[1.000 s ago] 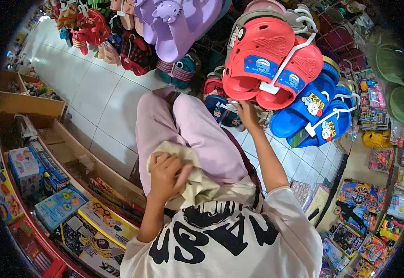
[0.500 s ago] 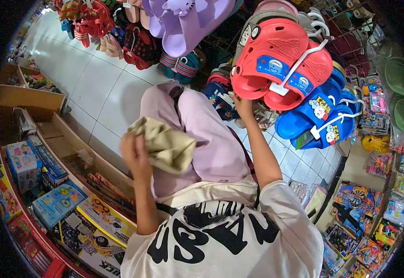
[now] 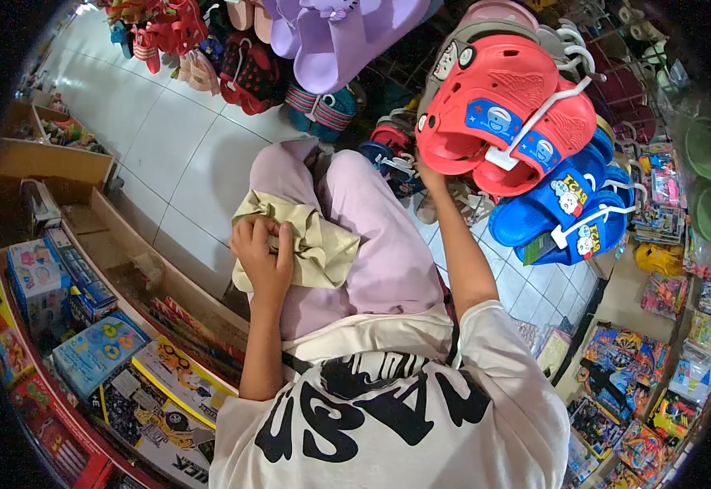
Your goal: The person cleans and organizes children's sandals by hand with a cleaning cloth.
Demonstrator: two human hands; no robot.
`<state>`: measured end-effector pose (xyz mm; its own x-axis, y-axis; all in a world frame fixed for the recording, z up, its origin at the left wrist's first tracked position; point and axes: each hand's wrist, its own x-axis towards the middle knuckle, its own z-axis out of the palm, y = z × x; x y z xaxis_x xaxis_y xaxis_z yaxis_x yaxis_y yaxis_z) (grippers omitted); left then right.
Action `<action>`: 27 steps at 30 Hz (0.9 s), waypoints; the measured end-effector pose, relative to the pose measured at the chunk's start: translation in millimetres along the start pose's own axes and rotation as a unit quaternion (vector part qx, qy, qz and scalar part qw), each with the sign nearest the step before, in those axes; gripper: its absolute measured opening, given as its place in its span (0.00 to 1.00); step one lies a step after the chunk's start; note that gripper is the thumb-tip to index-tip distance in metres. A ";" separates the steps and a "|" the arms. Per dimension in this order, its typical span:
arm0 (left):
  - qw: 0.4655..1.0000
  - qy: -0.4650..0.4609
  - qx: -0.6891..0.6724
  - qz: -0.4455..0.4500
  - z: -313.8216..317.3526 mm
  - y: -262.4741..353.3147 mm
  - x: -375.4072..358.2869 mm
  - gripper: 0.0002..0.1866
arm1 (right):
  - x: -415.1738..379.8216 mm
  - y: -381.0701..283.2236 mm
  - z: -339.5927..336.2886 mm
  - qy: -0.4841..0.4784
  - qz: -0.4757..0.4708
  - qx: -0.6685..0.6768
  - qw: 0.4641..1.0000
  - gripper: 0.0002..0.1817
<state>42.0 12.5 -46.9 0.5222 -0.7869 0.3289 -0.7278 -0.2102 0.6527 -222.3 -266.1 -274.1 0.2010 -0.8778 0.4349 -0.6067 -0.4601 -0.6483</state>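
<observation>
A crumpled yellow-green cloth [image 3: 323, 248] lies across my pink-trousered legs, and my left hand [image 3: 264, 248] holds it with bent fingers. My right hand [image 3: 430, 175] reaches forward beside the hanging red clogs [image 3: 494, 106]; its fingers are mostly hidden behind them. Close to that hand hang small dark blue and red sandals [image 3: 388, 155] with a white hanger. Blue slippers [image 3: 563, 204] hang below the red clogs.
Purple slippers [image 3: 331, 41] and a striped teal pair [image 3: 321, 110] hang ahead. At left is a wooden shelf [image 3: 54, 167] with toy boxes [image 3: 99, 350]. Packaged toys [image 3: 628, 359] line the right side. White tiles [image 3: 201, 155] cover the floor.
My left hand has moved slightly right and lowered the cloth onto my legs, where it spreads wider. My right hand has shifted slightly and is more hidden behind the red clogs.
</observation>
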 end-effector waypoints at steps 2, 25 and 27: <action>1.000 0.003 -0.005 -0.003 0.7 -1.9 1.0 0.09 | 13.9 1.8 -5.7 0.015 -0.003 -0.011 1.000 0.10; 0.954 -0.217 0.008 0.208 35.2 45.3 135.0 0.07 | 54.4 -5.5 42.6 -0.219 -0.103 -0.092 0.966 0.08; 0.954 -0.217 -0.024 0.207 42.8 44.4 137.1 0.06 | 59.6 -10.1 56.8 -0.253 -0.118 -0.093 0.956 0.08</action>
<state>62.2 -129.5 -2.1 -0.0471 -0.9647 0.2592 -0.8046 0.1904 0.5624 -160.5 -321.4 -277.2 0.6664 -0.7265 0.1677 -0.6156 -0.6631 -0.4259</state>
